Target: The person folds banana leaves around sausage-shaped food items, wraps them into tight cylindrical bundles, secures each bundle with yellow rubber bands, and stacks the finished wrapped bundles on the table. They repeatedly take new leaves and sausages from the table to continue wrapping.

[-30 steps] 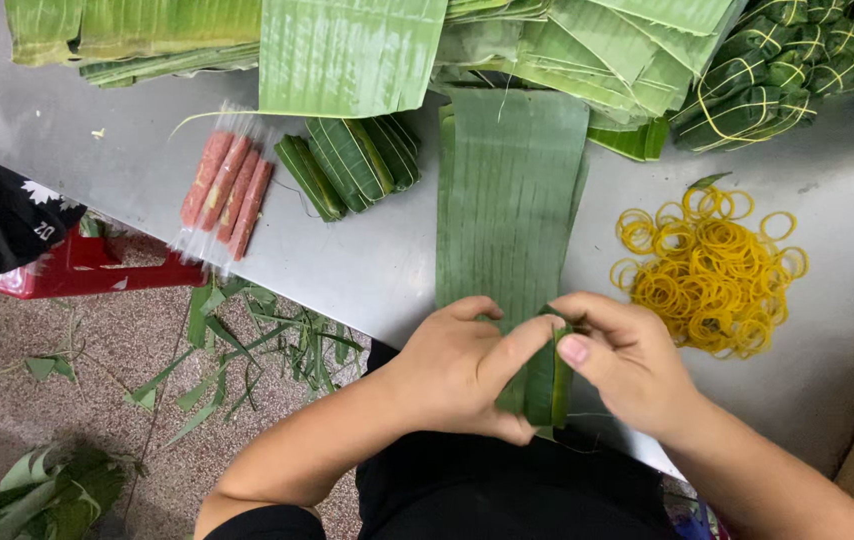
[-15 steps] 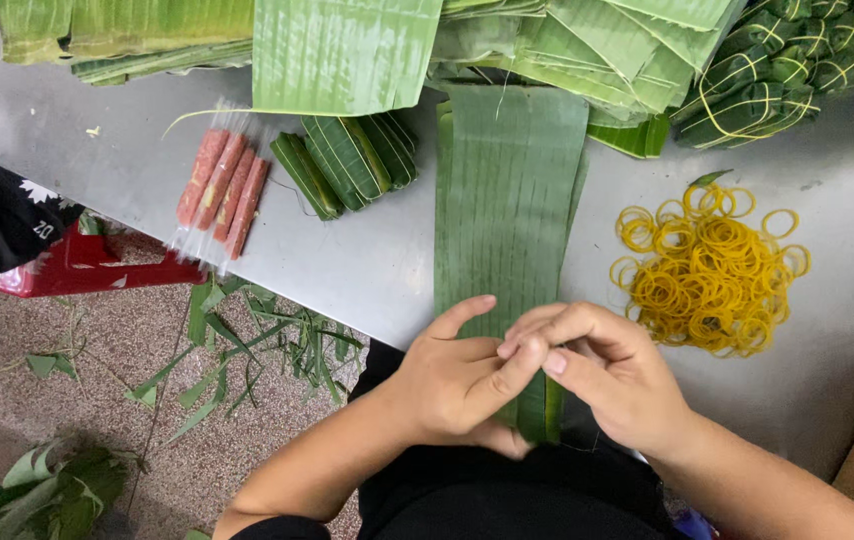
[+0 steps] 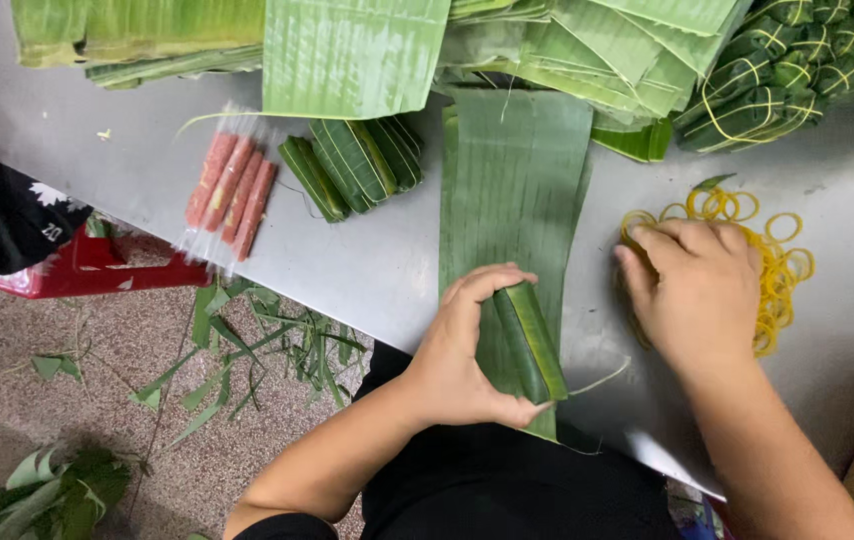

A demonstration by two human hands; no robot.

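Leaf-wrapped roll (image 3: 525, 345): dark green, oblong, lower centre of the frame, lying on the near end of a long banana leaf strip (image 3: 517, 190) that runs up the middle of the table (image 3: 367, 265). Now held by one hand only, where both hands pinched it half a second earlier. Left hand (image 3: 462, 350): fingers closed around the roll, thumb under its near end, fingertips over its far edge, keeping the fold shut. Right hand (image 3: 697, 290): gone from the roll to the right of the frame, palm down, fingers loosely curled and resting on the heap of yellow rubber bands (image 3: 782, 265); whether a band is already pinched, not discernible. Meaning of the change, as a judgement: wrapping apparently finished, binding stage begun, roll not yet banded. Thin leaf fibre (image 3: 602, 380): trailing from the roll's near right corner across the table. Finished plain rolls (image 3: 352, 165): small fanned group, upper centre-left, well apart from the hands. Clear packet of pink sausage sticks (image 3: 230, 185): left of those rolls, near the table edge. Stacked cut leaves (image 3: 347, 50): along the top of the frame. Bundles tied with yellow bands (image 3: 777, 70): upper right corner. Red stool (image 3: 87, 265) and leaf scraps (image 3: 247, 350): on the floor, lower left.
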